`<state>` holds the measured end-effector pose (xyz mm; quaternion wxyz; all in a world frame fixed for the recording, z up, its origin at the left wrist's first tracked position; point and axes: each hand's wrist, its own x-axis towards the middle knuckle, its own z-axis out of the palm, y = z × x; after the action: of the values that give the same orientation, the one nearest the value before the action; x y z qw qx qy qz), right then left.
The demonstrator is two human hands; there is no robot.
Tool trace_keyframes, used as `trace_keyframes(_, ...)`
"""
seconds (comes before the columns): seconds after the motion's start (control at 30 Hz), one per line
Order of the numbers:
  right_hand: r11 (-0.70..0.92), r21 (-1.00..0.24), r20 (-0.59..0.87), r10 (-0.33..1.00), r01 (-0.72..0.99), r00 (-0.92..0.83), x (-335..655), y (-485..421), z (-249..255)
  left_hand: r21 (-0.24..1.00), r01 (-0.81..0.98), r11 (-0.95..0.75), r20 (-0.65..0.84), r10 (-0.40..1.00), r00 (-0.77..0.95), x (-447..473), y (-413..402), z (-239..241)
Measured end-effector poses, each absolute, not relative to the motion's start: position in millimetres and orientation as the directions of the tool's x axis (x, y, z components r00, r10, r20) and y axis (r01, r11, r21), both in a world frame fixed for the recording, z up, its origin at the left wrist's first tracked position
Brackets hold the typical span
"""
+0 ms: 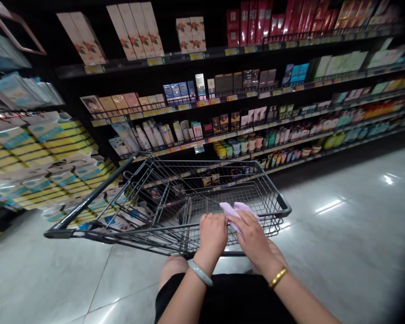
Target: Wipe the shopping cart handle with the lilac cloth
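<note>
A dark wire shopping cart [87, 204] stands in front of me on a shiny tiled floor. My left hand [213, 235] is curled in a fist over the cart's near rail, a pale green bangle on its wrist. My right hand [253, 238] rests beside it on the same rail, fingers pressed down on a small lilac cloth or pouch [238, 209] that lies over the rail. A gold bracelet sits on the right wrist. The cart's basket looks empty apart from shelf goods seen through the wire.
Dark store shelves [243, 96] run along the back, filled with boxes, bottles and jars. A stack of yellow and blue packs [37, 157] fills the left. Open grey floor [351, 234] stretches to the right.
</note>
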<state>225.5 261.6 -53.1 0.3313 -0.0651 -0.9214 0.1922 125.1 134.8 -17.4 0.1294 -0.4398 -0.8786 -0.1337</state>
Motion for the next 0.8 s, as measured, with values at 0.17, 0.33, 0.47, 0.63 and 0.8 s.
trace_keyframes(0.17,0.895,-0.447,0.676,0.333,-0.006,-0.658,244,301,-60,0.120,0.811,0.573,0.339,0.744,-0.576,124,133,-19)
trace_keyframes(0.33,0.881,-0.471,0.639,0.377,0.047,-0.671,239,299,-55,0.119,0.805,0.581,0.354,0.732,-0.581,125,135,-20)
trace_keyframes(0.47,0.890,-0.431,0.674,0.205,-0.152,-0.710,243,287,-63,0.116,0.808,0.577,0.359,0.735,-0.576,125,134,-20)
trace_keyframes(0.63,0.849,-0.529,0.669,0.413,-0.005,-0.618,248,300,-66,0.113,0.808,0.579,0.354,0.736,-0.577,125,134,-20)
trace_keyframes(0.8,0.871,-0.489,0.639,0.319,-0.049,-0.700,233,282,-55,0.106,0.800,0.590,0.352,0.730,-0.586,125,135,-21)
